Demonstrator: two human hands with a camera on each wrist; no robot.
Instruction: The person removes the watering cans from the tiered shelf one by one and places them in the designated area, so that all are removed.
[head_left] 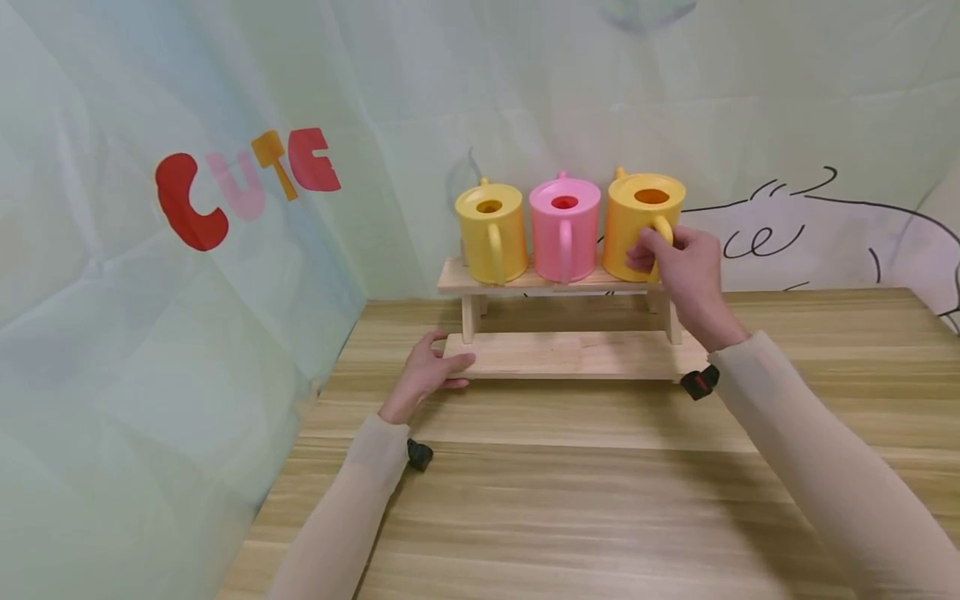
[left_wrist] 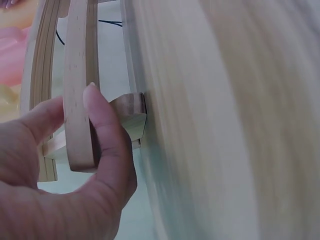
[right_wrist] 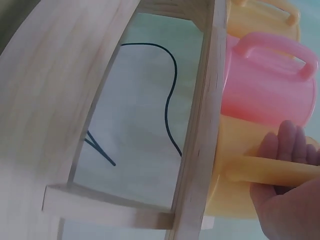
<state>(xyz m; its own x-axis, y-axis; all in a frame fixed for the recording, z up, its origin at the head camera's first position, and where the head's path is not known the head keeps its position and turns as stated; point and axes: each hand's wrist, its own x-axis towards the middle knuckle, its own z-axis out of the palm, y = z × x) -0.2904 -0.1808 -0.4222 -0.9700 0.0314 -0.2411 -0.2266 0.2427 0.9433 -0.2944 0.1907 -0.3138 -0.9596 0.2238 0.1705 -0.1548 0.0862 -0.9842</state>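
A two-tier wooden rack (head_left: 577, 357) stands on the table, with three lidded cups on its upper tier. The left one is pale yellow (head_left: 512, 237), the middle one is a pink cup (head_left: 543, 242), and on the right is a deeper yellow cup (head_left: 622, 229). Each lid has a round hole, and a handle faces forward. My left hand (head_left: 426, 371) grips the left end of the lower board (left_wrist: 79, 100) between thumb and fingers. My right hand (head_left: 693, 279) holds the right yellow cup's handle (right_wrist: 280, 170), and the cup rests on the upper tier.
Behind the rack hangs a pale cloth backdrop (head_left: 510, 92) with line drawings. Colourful letters (head_left: 176, 204) mark the cloth on the left side. The wood-grain table (head_left: 555, 500) extends in front of the rack and to its right.
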